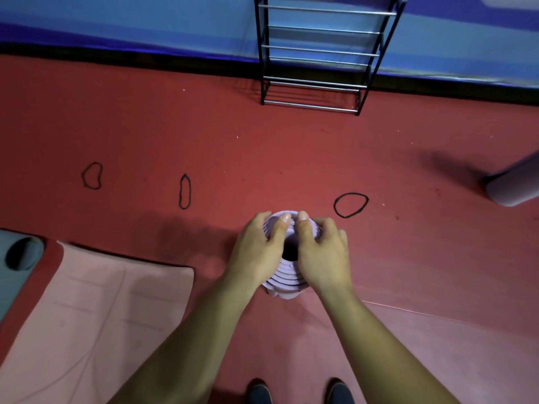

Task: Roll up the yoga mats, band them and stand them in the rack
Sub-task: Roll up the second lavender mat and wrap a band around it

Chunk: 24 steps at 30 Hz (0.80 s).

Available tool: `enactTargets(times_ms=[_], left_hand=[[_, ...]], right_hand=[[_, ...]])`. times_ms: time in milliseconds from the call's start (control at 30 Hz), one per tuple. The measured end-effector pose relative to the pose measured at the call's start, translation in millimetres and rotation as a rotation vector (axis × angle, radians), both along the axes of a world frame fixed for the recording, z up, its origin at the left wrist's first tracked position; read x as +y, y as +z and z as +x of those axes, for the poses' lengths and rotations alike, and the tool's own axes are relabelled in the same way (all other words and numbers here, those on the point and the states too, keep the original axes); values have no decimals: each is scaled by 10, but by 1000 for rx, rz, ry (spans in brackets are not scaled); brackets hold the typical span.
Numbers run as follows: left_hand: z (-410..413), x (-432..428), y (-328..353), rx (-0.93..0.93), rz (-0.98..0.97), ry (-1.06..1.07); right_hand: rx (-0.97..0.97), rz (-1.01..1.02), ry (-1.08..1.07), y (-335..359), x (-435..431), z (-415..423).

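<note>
So we're standing the lilac mat roll (pixel 287 282) on end, about mid-floor and right in front of our shoes (pixel 259 392). Both hands are clamping its top. The left hand (pixel 256 246) is wrapping the left side and the right hand (pixel 320 249) the right side, with both thumbs hooking over the upper rim. The layers are stepping out like a cone, so our guess is we're squaring the roll up before banding.

Tip for this bit: we'd be pushing the inner coils down flat while squeezing the outside, so it's tightening rather than springing open. Then one hand would be holding while the other is reaching for a band. The nearest black band (pixel 351 194) is lying just beyond the roll to the right. Two more ( (pixel 180 193) and (pixel 83 176)) are sitting further toward the left edge of the floor.

The rack (pixel 320 51) is waiting at the far edge of the floor against the wall, and we're not seeing any mat in it yet, just bare bars. Other stuff:
- A pink mat (pixel 102 310) is lying flat at the near left.
- A grey roll (pixel 17 252) is poking in at the left edge.
- Another purple roll (pixel 510 185) is lying at the right edge.
</note>
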<state>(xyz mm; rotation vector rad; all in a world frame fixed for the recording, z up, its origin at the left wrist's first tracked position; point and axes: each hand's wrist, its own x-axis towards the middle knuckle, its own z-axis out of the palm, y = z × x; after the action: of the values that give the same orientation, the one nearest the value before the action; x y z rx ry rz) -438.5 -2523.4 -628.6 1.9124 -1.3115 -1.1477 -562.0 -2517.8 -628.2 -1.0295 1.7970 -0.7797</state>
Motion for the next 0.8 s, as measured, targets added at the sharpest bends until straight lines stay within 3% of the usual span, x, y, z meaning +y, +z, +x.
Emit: enactTargets(times_ms=[167,400,700,800], left_hand=[[-196,113,-37,-84,31,55],[-157,51,-120,-201,-100,-60],[-318,248,-75,-235,-34,82],[-291,259,-81,-192,-69,166]], right_hand=[[55,28,-26,-17,7,-32],[139,11,61,-5,26,-79],[252,16,66,-49,61,-23],[150,4,63,-22,56,-33]])
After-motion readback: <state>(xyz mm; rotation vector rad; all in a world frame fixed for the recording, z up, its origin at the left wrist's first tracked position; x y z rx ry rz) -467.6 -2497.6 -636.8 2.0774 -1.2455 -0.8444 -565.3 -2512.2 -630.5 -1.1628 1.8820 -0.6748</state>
